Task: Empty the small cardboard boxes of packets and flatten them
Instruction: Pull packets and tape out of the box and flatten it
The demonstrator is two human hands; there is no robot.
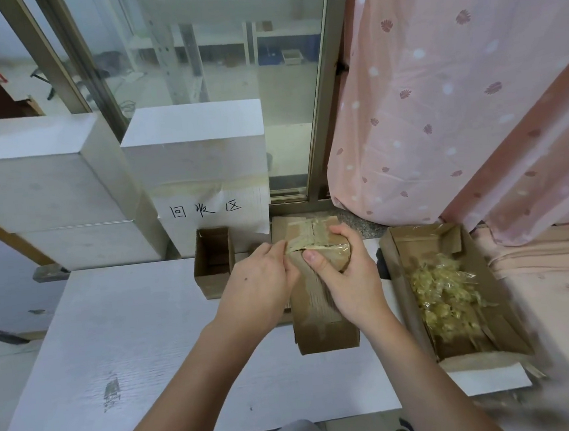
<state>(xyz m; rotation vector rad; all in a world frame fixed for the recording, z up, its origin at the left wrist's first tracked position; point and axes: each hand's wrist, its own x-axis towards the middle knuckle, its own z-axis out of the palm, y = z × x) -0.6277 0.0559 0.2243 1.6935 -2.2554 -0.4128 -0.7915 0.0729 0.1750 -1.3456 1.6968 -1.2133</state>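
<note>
A small taped cardboard box (317,247) is held above the white board, in the middle of the head view. My right hand (345,278) grips its near right side, thumb on the top edge. My left hand (261,286) pinches the tape or flap at the box's left top edge. Under my hands a flat brown cardboard piece (324,332) lies on the board. An open empty small box (213,261) stands to the left. A long open carton (451,290) on the right holds several clear packets (445,297) of yellowish bits.
The white board (133,349) serves as the work surface. White foam blocks (67,189) stand behind it, one with a handwritten paper label (207,210). A pink patterned curtain (455,97) hangs at right over a wooden surface (557,281). A glass door frame (322,109) rises behind.
</note>
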